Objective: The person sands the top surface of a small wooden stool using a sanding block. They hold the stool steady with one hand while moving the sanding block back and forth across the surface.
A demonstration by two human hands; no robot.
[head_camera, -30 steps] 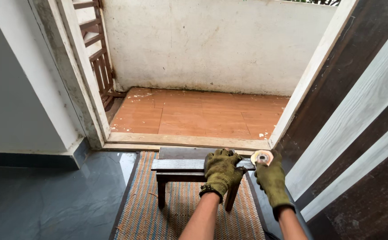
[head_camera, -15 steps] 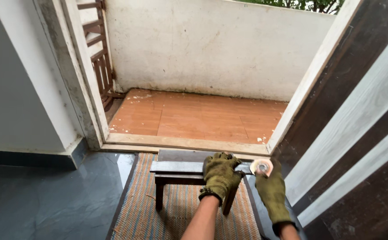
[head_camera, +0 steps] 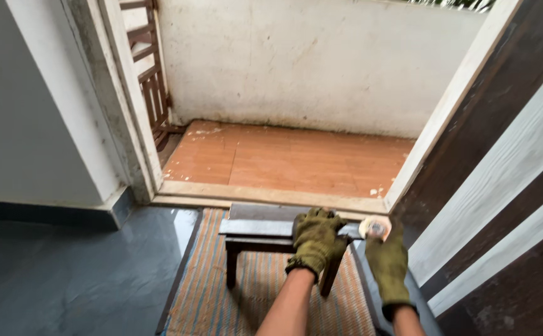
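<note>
**Hands hold steady on the stool-top strip**

Since a second ago your hands have barely shifted; only the view has slid a little to the left. Your gloved left hand (head_camera: 316,241) presses flat, fingers curled over the grey strip (head_camera: 265,229) lying across the small dark wooden stool (head_camera: 254,239). Your gloved right hand (head_camera: 388,264) grips a small round disc tool (head_camera: 375,228) at the strip's right end, fingers wrapped around it. The stool stands on a striped woven mat (head_camera: 265,292), just inside the doorway threshold (head_camera: 271,196).
</note>
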